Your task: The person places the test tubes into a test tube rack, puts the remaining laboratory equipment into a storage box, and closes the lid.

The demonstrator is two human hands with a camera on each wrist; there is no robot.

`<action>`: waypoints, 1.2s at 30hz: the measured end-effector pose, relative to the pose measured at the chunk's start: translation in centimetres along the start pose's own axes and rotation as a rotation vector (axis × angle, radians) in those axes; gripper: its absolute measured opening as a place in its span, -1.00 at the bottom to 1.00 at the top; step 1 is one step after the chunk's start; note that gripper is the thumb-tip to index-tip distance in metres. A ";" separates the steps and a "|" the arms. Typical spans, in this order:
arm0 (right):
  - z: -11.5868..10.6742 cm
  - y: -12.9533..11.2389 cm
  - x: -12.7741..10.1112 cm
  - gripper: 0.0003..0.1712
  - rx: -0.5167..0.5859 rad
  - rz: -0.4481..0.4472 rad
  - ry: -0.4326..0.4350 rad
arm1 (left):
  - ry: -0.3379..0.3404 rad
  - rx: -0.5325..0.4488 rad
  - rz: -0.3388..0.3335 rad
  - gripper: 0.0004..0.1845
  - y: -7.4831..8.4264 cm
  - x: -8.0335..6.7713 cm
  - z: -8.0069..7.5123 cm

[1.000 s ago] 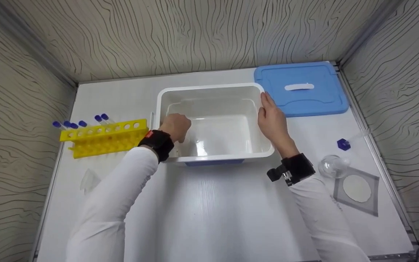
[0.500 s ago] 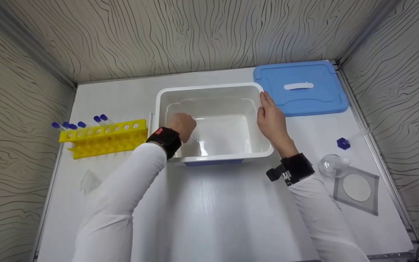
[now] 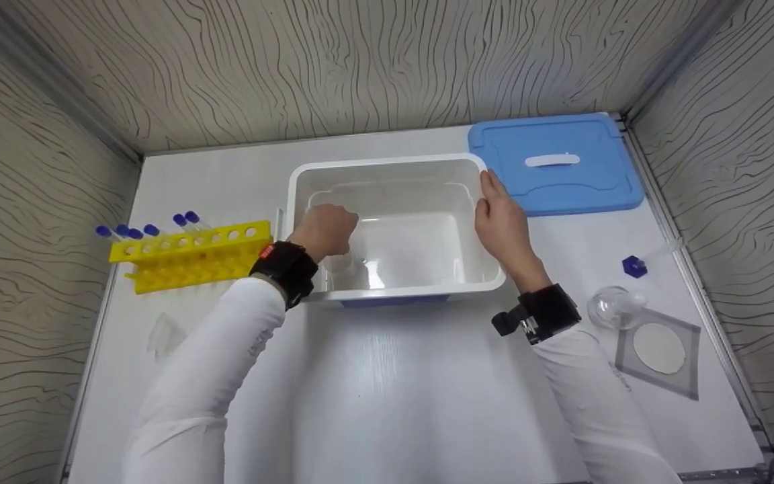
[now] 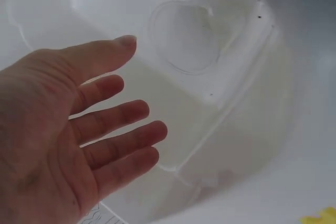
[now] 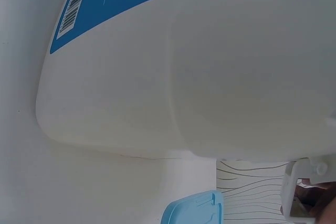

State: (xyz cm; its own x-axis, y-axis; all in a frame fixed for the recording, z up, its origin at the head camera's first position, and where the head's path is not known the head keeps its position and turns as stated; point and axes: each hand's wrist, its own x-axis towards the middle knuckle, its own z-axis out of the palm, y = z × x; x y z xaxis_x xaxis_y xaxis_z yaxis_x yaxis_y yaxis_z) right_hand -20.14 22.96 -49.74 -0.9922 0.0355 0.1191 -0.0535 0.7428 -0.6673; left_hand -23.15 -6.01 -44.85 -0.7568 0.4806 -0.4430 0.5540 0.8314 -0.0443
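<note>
A white storage box [image 3: 414,235] stands uncovered in the middle of the table in the head view. My left hand [image 3: 325,232] reaches down inside its left end. In the left wrist view the left hand [image 4: 100,124] has its fingers spread and relaxed, holding nothing. Just beyond the thumb is a clear round-rimmed vessel [image 4: 185,38], at the bottom of the box near a corner. My right hand [image 3: 504,225] grips the box's right rim, thumb on the near side and fingers along the outside. The right wrist view mostly shows the box's outer wall [image 5: 121,93], with fingers partly hidden behind a white handle [image 5: 289,190].
A yellow rack [image 3: 192,252] holds several blue-capped tubes to the left. A translucent piece [image 3: 165,334] lies nearer. At the back right is the blue lid [image 3: 558,165]. A blue-based cylinder [image 3: 635,266], round glass flask [image 3: 612,307] and wire gauze [image 3: 659,348] lie at right.
My left hand shifted slightly right inside the box, then drew back left. Clear vessel edges now show below it in the head view. The right hand stays on the rim.
</note>
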 end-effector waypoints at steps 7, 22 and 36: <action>0.2 0.0 -0.1 -0.40 0.006 -0.006 -0.006 | 0.130 -0.226 -0.006 -0.57 -1.4 -2.4 -1.2; 0.3 0.1 -0.2 -0.40 0.016 0.005 -0.016 | 0.605 -0.691 -0.349 -0.56 -7.0 -12.0 0.5; -0.2 -0.1 -0.1 -0.40 0.019 0.028 -0.022 | 0.534 -0.819 -0.641 -0.44 -14.1 -18.0 9.7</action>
State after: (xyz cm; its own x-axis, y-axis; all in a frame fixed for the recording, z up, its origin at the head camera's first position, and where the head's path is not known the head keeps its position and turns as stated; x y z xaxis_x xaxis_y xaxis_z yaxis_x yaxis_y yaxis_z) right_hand -20.05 22.97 -49.54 -0.9956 0.0413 0.0840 -0.0274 0.7293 -0.6837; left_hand -13.97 -29.07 -44.98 -0.9742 -0.1982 -0.1079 -0.2245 0.8019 0.5537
